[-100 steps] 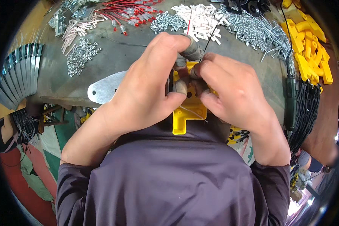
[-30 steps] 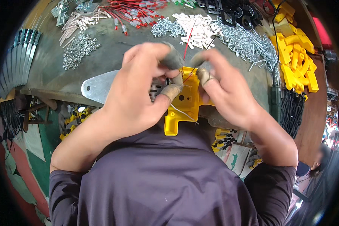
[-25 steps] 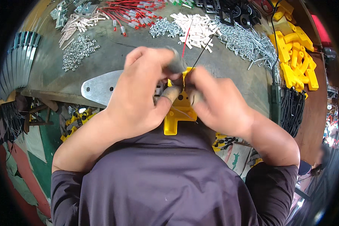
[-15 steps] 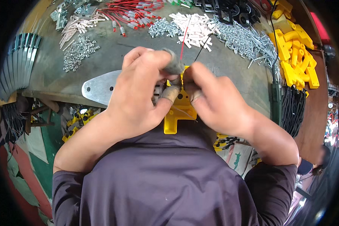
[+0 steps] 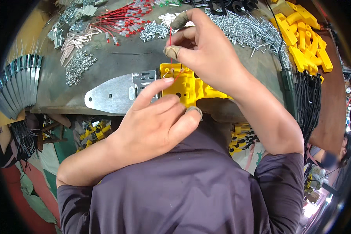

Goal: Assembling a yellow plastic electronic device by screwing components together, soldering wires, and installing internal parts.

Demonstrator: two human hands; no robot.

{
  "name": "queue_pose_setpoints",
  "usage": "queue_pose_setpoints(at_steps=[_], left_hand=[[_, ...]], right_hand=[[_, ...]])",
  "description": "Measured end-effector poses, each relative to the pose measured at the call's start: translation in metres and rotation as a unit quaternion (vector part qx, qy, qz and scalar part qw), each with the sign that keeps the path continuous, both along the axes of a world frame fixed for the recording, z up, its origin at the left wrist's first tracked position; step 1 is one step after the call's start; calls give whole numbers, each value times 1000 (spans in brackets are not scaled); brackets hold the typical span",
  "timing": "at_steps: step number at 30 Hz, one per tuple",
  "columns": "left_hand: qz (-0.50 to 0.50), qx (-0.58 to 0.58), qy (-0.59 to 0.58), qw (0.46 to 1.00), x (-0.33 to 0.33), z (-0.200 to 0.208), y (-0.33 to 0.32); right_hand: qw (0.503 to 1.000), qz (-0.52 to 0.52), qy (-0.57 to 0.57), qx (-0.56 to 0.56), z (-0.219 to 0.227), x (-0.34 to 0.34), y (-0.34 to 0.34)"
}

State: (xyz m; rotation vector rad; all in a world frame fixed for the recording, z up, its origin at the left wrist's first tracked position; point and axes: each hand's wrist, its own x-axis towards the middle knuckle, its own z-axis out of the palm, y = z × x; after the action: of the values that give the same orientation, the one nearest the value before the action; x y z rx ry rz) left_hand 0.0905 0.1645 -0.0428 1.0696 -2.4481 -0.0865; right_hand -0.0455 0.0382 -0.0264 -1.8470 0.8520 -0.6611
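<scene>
A yellow plastic housing [image 5: 189, 89] lies hollow side up at the table's front edge. Its handle-like part runs right, under my right forearm. Joined to its left side is a flat silver metal plate [image 5: 109, 97] with a rounded end and a slotted bracket. My right hand [image 5: 206, 45] is above the housing, thumb and fingers closed around an upright red wire [image 5: 171, 60] that rises from it. My left hand [image 5: 156, 121] holds nothing visible. Its index fingertip is at the housing's upper left, by thin wires, and its thumb is stretched out. Both hands wear finger covers.
Across the back lie red-tipped wired parts [image 5: 124, 17], silver screws [image 5: 238, 31], nuts [image 5: 78, 66] and pale sleeves [image 5: 72, 43]. Yellow housings [image 5: 306, 39] and black cords [image 5: 310, 111] are at the right. Metal blades [image 5: 21, 84] stand at the left.
Both hands were together over the housing and have parted: the right rose with the red wire, the left moved lower. The housing's narrow part, which pointed toward me, points right.
</scene>
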Motion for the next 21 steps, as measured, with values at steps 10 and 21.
queue_pose_setpoints(at_steps=[10, 21], left_hand=[[159, 129, 445, 872, 8, -13, -9], [181, 159, 451, 859, 7, -14, -11]], right_hand=[[983, -26, -130, 123, -11, -28, 48], [994, -9, -92, 64, -20, -25, 60]])
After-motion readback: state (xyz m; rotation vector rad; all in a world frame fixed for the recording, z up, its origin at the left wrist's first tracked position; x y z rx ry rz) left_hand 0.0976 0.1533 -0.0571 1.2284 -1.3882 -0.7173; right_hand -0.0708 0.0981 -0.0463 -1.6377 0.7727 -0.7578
